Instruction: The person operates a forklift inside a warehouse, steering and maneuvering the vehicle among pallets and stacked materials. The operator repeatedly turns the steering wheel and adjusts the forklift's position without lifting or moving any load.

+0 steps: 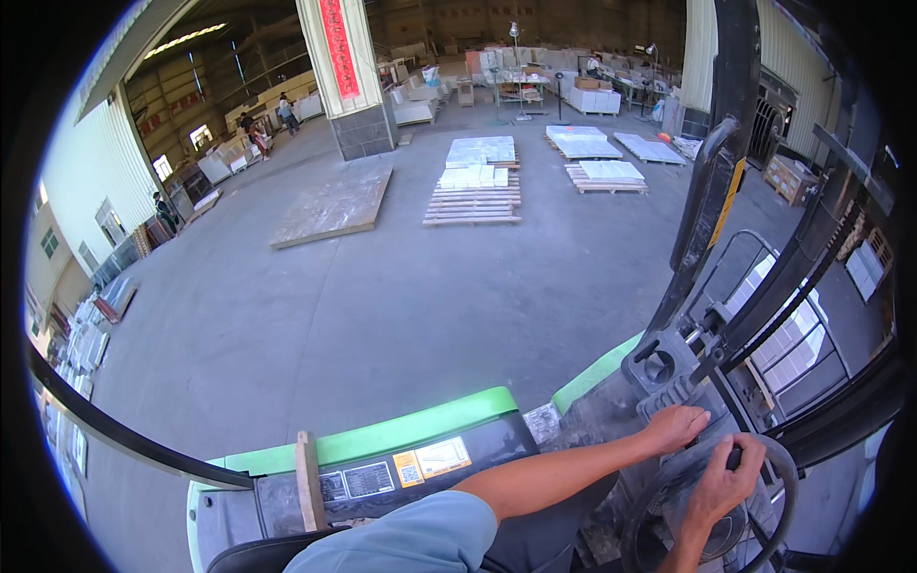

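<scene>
My left arm, in a light blue sleeve, reaches across to the right. My left hand [676,429] is closed beside the dark dashboard [604,420], just beyond the steering wheel [791,492]. What its curled fingers hold, if anything, is hidden. At the wheel's far side my right hand [734,482] is wrapped round the dark steering knob [734,458]. The wheel belongs to a forklift with a green-edged body [420,417]. Its dark mast [783,277] rises on the right.
Pallets with pale slabs [478,153] stand on the grey floor, with more pallets [607,172] farther right. A broad flat board [334,208] lies near a pillar [346,76]. Several people [287,113] are at the far left. Stacked slabs [88,346] line the left side.
</scene>
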Motion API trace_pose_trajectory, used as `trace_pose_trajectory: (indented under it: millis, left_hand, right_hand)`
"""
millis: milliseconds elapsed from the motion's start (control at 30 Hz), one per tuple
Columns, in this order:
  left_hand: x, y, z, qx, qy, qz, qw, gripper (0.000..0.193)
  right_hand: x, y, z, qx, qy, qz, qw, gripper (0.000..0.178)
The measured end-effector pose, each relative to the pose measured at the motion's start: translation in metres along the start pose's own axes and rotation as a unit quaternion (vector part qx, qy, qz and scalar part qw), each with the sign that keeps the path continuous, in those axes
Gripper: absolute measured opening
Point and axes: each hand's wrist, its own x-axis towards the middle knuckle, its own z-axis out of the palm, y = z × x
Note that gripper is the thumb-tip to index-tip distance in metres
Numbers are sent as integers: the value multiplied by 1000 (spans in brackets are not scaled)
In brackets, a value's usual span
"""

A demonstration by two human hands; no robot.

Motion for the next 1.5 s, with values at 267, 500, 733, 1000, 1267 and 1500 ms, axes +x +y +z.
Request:
trace_pose_trajectory:
  millis: [267, 500, 733, 1000, 1267, 1500]
  left_hand:
    - [-52, -33, 15, -369, 52, -338, 864, 58]
    - [-194, -68, 96, -296, -186, -439, 828, 41]
    - [-222, -99, 147, -27, -335, -307, 890, 43]
    - [-218, -83, 151, 178, -428, -144, 874, 40]
    - [-225, -70, 144, 189, -463, -128, 857, 35]
    - [-241, -108, 178, 217, -522, -110, 817, 35]
  right_hand:
    - [-154, -30, -41, -81, -110, -24, 990, 20]
    - [-156, 23, -143, -235, -8, 98, 967, 25]
    - [-39, 81, -156, -240, 130, 286, 919, 32]
    - [79, 131, -56, -101, 101, 114, 983, 28]
    - [-54, 28, 3, -74, -71, -99, 990, 6]
    - [-126, 69, -140, -174, -111, 9, 978, 25]
